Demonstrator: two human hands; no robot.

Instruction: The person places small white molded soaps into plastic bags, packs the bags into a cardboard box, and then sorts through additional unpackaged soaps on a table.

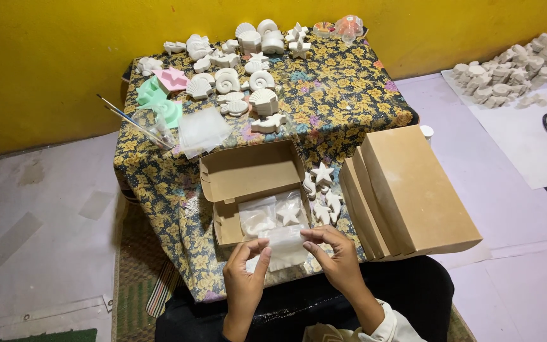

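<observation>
Both hands meet over the near edge of the open cardboard box (251,190), which serves here as the landmark. The left hand (245,275) and the right hand (333,253) each pinch a small clear plastic bag (284,244) between thumb and fingertips, the left at the bag's left edge, the right at its right edge. The bag hangs between the two hands, just in front of the box's near wall and partly over it, with something white showing through it; what it is cannot be made out.

Inside the box, behind the bag, lie more clear bags with a white star figure (288,215) among them. Just right of the box sits a small cluster of white plaster figures (323,193), stars and curved shapes. Further right of the box stands a stack of closed cardboard boxes (409,193), leaning on edge. Behind the box, to its left, lies a pile of clear plastic sheets (202,130), and beyond that brushes (131,120), green and pink moulds (159,95) and many white shell figures (248,69). All of it rests on a table with a floral cloth (343,101)
</observation>
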